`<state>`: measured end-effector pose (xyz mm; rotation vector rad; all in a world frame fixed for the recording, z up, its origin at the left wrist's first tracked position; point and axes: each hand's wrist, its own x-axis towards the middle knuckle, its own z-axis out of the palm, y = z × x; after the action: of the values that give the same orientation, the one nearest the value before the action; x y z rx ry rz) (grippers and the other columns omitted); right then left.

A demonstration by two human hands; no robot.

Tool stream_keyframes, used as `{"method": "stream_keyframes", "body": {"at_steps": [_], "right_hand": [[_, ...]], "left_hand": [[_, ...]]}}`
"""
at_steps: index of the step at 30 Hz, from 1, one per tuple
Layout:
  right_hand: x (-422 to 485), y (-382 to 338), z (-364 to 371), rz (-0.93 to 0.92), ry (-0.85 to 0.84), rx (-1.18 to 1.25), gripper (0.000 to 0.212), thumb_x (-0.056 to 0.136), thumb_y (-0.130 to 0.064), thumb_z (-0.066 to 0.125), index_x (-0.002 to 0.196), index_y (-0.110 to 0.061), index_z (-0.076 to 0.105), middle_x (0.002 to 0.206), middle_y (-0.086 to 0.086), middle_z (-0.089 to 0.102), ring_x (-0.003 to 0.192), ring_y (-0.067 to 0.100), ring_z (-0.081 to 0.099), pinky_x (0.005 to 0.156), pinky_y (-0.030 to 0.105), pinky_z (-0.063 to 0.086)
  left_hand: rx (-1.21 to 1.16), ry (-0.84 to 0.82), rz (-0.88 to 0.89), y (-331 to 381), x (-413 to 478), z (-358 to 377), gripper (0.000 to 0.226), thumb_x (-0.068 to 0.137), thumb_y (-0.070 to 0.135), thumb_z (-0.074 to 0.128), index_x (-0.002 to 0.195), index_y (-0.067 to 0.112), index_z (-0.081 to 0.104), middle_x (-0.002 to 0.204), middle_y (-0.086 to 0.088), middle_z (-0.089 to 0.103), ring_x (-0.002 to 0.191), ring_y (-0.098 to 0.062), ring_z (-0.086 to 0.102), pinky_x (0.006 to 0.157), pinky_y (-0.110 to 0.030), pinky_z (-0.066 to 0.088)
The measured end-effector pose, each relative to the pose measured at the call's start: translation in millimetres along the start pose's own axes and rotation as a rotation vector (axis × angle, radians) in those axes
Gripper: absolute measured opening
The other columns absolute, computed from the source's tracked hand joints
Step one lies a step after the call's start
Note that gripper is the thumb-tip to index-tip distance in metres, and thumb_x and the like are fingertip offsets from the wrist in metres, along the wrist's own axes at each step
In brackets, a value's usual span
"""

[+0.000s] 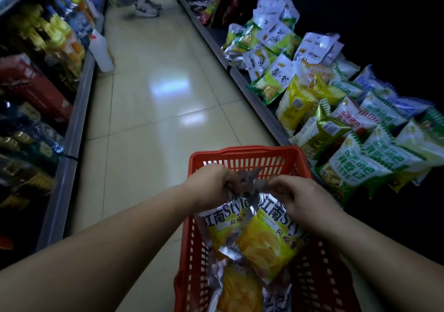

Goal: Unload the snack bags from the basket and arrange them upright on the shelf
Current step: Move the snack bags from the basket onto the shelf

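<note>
Your left grip (211,184) pinches the crumpled top of one yellow chip bag (221,223). Your right grip (302,198) pinches the top of a second bag (269,242). Both bags are over the red basket (245,152), left of the stocked shelf (254,98).

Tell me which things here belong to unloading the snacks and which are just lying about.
In the job: red basket, yellow snack bags, left hand, right hand, snack shelf.
Lying about: bottles, red box, white jug, a person's shoes.
</note>
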<state>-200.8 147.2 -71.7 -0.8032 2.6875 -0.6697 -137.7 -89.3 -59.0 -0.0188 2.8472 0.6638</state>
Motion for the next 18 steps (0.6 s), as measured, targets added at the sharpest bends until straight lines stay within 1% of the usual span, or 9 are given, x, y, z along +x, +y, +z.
{"method": "stream_keyframes", "body": {"at_steps": [2,4,6,8,10,12,14,16,18], "right_hand": [[-16,-13,-20,-0.008,0.023,-0.039,0.041,0.091,-0.015,0.067,0.114,-0.048,0.063,0.117,-0.027,0.065,0.109,0.003,0.060,0.086,0.031,0.055],[-32,-27,-42,-0.018,0.034,-0.090,0.041,0.092,-0.015,0.064,0.117,-0.048,0.063,0.121,-0.027,0.063,0.112,0.004,0.059,0.086,0.032,0.055],[-48,-41,-66,-0.010,0.050,-0.113,0.037,0.094,-0.019,0.062,0.120,-0.045,0.063,0.123,-0.025,0.064,0.113,0.007,0.060,0.085,0.035,0.056],[-68,-53,-90,0.026,0.074,-0.092,0.031,0.096,-0.025,0.062,0.122,-0.043,0.064,0.122,-0.021,0.066,0.111,0.009,0.063,0.085,0.037,0.057],[-96,-63,-111,0.096,0.099,-0.038,0.029,0.096,-0.030,0.063,0.123,-0.040,0.065,0.122,-0.017,0.069,0.112,0.010,0.065,0.089,0.039,0.058],[-128,-67,-124,0.169,0.136,-0.010,0.032,0.095,-0.027,0.065,0.125,-0.037,0.066,0.126,-0.013,0.068,0.116,0.011,0.064,0.094,0.039,0.056],[-155,-68,-130,0.226,0.144,-0.010,0.035,0.095,-0.023,0.064,0.129,-0.035,0.065,0.132,-0.009,0.067,0.120,0.013,0.063,0.096,0.040,0.056],[-179,-65,-131,0.291,0.143,0.005,0.038,0.097,-0.022,0.061,0.133,-0.034,0.063,0.137,-0.006,0.064,0.122,0.015,0.063,0.093,0.041,0.058],[-201,-56,-132,0.359,0.196,0.033,0.039,0.098,-0.023,0.059,0.136,-0.030,0.062,0.139,-0.003,0.063,0.124,0.017,0.061,0.092,0.040,0.058]], "left_hand": [[0.033,0.031,-0.004,14,-14,-18,0.039,0.086,0.005,0.064,0.106,0.036,0.077,0.106,0.012,0.075,0.092,-0.012,0.066,0.077,-0.028,0.053],[0.055,0.072,-0.003,29,-30,-36,0.043,0.085,0.005,0.061,0.109,0.037,0.077,0.109,0.011,0.075,0.097,-0.014,0.067,0.078,-0.027,0.052],[0.072,0.124,-0.003,45,-49,-58,0.045,0.084,0.007,0.060,0.111,0.038,0.076,0.110,0.009,0.075,0.097,-0.019,0.069,0.081,-0.031,0.056],[0.095,0.169,0.004,59,-72,-80,0.047,0.083,0.007,0.059,0.113,0.039,0.075,0.110,0.007,0.076,0.095,-0.020,0.070,0.081,-0.034,0.058],[0.090,0.203,0.009,72,-98,-98,0.050,0.081,0.006,0.058,0.115,0.039,0.075,0.111,0.008,0.076,0.096,-0.018,0.071,0.082,-0.034,0.059],[0.046,0.227,-0.011,82,-122,-108,0.050,0.081,0.005,0.058,0.117,0.036,0.075,0.118,0.005,0.075,0.103,-0.016,0.071,0.087,-0.033,0.059],[-0.012,0.242,-0.042,92,-142,-111,0.049,0.083,0.004,0.060,0.121,0.032,0.074,0.125,0.003,0.072,0.111,-0.016,0.070,0.091,-0.030,0.058],[-0.084,0.267,-0.066,102,-157,-104,0.050,0.086,0.004,0.061,0.125,0.031,0.072,0.130,0.001,0.070,0.115,-0.017,0.068,0.092,-0.028,0.058],[-0.176,0.294,-0.089,110,-166,-94,0.050,0.087,0.004,0.062,0.128,0.031,0.070,0.132,0.001,0.068,0.115,-0.016,0.068,0.089,-0.025,0.056]]}}
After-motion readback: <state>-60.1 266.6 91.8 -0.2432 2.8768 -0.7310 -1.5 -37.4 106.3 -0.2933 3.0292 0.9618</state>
